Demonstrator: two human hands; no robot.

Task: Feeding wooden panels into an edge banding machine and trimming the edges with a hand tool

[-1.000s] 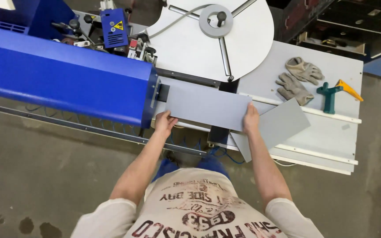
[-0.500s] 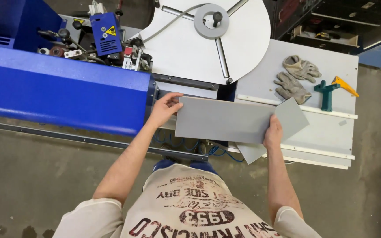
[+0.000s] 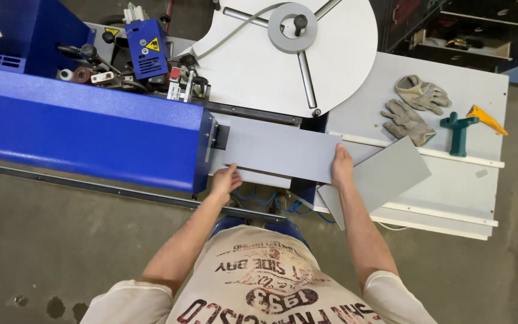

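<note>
A long grey panel [image 3: 280, 149] lies flat on the machine bed, its left end at the mouth of the blue machine housing [image 3: 85, 129]. My left hand [image 3: 226, 181] presses on the panel's near edge close to the housing. My right hand [image 3: 342, 165] holds the panel's right end, fingers on top. A second grey panel [image 3: 385, 177] lies tilted on the white table just right of my right hand.
A large white disc [image 3: 283, 66] with a grey hub sits behind the panel. On the white table [image 3: 475, 192] lie a pair of grey work gloves [image 3: 415, 105], a green tool [image 3: 458, 129] and an orange piece [image 3: 487, 119]. Concrete floor below.
The long panel has slid left toward the blue housing. My left hand moved from its top left corner to its near edge; my right hand moved left with the panel's end.
</note>
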